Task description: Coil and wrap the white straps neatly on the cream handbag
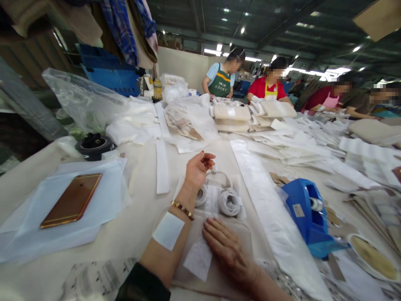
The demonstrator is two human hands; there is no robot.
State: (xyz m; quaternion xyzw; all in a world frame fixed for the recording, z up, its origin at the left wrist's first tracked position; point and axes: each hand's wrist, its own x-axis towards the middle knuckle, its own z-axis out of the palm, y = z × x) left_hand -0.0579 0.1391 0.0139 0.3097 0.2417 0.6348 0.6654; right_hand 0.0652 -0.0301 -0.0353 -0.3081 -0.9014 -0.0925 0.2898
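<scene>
My right hand [227,246] lies flat, fingers stretched out, on a beige bag [232,228]. Its fingertips touch a strip of white tissue paper [199,257] that runs over the bag's front. At the bag's far end, two rolled pieces wrapped in white [231,201] sit on either side of the strip. Beyond them a thin strap [221,174] arches up. My left hand [198,169] hovers beside this strap, its fingers loosely bent and slightly apart, with nothing visible in them. A small metal fitting [214,170] shows just below its fingertips.
A phone [72,200] lies on white sheets to the left, near a black round object [95,145]. On the right are a long plastic-wrapped strip [269,209], a blue tape dispenser [305,217] and a tape roll [372,255]. Stacked beige bags [232,113] stand ahead; several people work behind.
</scene>
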